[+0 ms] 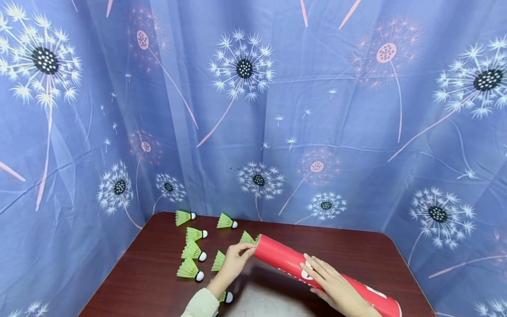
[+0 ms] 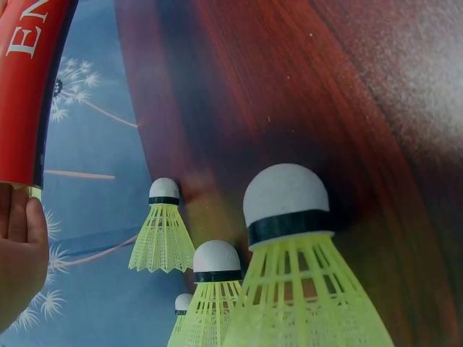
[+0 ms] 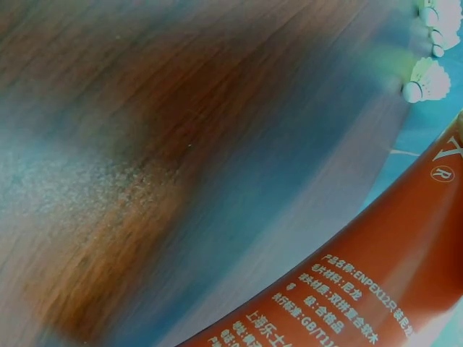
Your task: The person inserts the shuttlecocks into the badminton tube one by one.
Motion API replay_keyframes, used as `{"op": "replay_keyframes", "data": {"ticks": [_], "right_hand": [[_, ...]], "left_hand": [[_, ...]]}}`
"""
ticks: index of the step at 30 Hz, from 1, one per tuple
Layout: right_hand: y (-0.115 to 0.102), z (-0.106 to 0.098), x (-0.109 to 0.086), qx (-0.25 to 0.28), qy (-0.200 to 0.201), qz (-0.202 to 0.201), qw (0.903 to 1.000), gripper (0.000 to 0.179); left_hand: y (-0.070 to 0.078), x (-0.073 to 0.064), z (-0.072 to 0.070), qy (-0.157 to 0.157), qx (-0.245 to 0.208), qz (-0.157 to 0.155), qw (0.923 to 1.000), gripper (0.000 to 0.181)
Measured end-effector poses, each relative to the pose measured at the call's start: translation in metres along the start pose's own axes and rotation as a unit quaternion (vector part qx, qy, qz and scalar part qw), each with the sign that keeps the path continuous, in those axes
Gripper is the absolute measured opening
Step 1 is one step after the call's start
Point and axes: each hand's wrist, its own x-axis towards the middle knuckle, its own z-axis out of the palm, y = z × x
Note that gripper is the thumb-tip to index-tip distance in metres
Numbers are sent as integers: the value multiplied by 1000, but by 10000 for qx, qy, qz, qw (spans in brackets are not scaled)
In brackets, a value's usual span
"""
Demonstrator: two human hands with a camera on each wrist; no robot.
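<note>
A long red shuttlecock tube [image 1: 279, 254] slants across the front of the table, its mouth toward the left and raised. My right hand [image 1: 336, 286] holds it around the middle, fingers laid over the top. At the mouth, my left hand [image 1: 237, 259] pinches a shuttlecock, mostly hidden by the fingers and tube; a sliver of its yellow-green skirt [image 1: 258, 238] shows at the rim. Just behind those fingertips, another yellow-green skirt [image 1: 247, 237] is visible. In the left wrist view, the fingers [image 2: 22, 224] press up against the tube's end. White printing covers the tube [image 3: 362, 289] in the right wrist view.
Several yellow-green shuttlecocks with white heads, such as one shuttlecock [image 1: 190, 269], lie in rough columns on the left of the dark red-brown table [image 1: 356, 246]. One shuttlecock [image 1: 227, 296] lies partly under the left forearm. A blue dandelion-print curtain [image 1: 293, 114] closes off the back and sides.
</note>
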Motion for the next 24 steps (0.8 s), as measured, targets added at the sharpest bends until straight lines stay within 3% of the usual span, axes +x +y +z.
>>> {"op": "replay_keyframes", "data": {"ticks": [3,18,24], "right_hand": [[-1,0,0,-12,-24,13,10000,86],[0,3,0,176,45,-32,9998,88],[3,2,-1,263,140,-92,9995,67]], "left_hand": [[-1,0,0,-19,2,-70,10000,9],[-3,1,-9,-24,-183,227,9996,11],[-3,2,-25,60,-171,390,9991,11]]}}
